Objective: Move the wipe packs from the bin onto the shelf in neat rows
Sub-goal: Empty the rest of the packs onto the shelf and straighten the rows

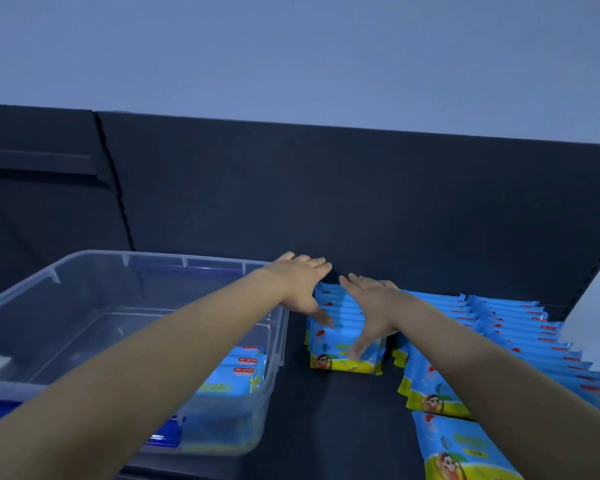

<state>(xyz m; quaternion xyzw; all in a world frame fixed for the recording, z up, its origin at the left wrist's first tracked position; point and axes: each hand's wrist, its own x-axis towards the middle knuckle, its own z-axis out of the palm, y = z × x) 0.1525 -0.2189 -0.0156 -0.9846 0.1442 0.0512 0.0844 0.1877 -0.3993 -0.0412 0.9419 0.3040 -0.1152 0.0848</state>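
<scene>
Head view, left hand: the left hand (300,282) is at mid-frame. Its fingers are straight and close together, aimed at the back panel (326,185), and the thumb hangs down against the left side of the row.
Head view, right hand: the right hand (371,306) lies flat along the top of the same row. Its fingers are straight and slightly spread, and the thumb reaches down onto the front pack's face.
Row under the hands: this row of wipe packs (340,344) stands on edge, one pack behind another, at the centre of the frame on the shelf (326,427).
Other rows: two more rows (534,337) run along the right side of the frame. Their nearest packs lean forward at the lower right.
Bin: the clear bin (153,258) fills the left of the frame, just beside the row. A few leftover packs (236,372) lie flat in its lower right corner.
Feel, as I judge it: the packs look light, soft and squashy. The glossy film is likely slippery, so packs standing on edge would slide or topple easily.
Where to hold: I would grip a pack across its flat faces or by its short sides, several pressed together at once.
Squaring up: flat palms on the sides and front of the row seem gentler than pinching.
</scene>
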